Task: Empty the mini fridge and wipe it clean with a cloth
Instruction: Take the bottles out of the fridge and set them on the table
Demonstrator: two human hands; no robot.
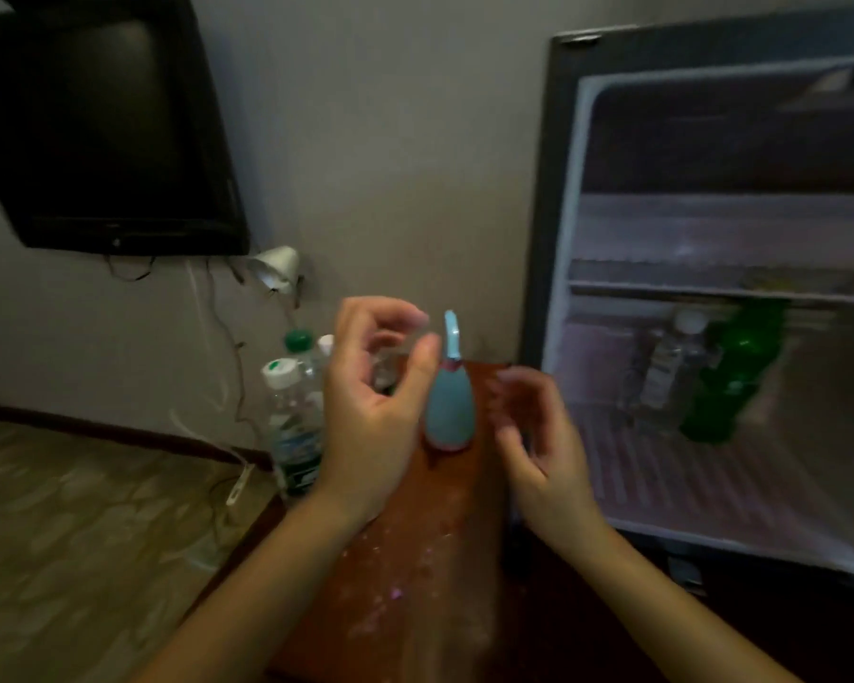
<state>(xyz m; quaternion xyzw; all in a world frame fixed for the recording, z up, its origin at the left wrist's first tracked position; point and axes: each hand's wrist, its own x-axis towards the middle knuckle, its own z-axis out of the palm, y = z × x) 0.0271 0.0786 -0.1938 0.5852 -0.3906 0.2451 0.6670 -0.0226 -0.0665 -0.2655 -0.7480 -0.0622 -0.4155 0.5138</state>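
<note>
Two hands, left (371,401) and right (528,436), hover with grip apart beside the blue bottle (448,411) — one careless brush could topple it off the table (415,559).

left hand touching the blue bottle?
Cannot tell. In the head view the left hand is open and its thumb tip sits right at the edge of the blue bottle on the table, but motion blur hides any gap or contact.

Bottles (701,372) inside fridge (558,239), right
</note>
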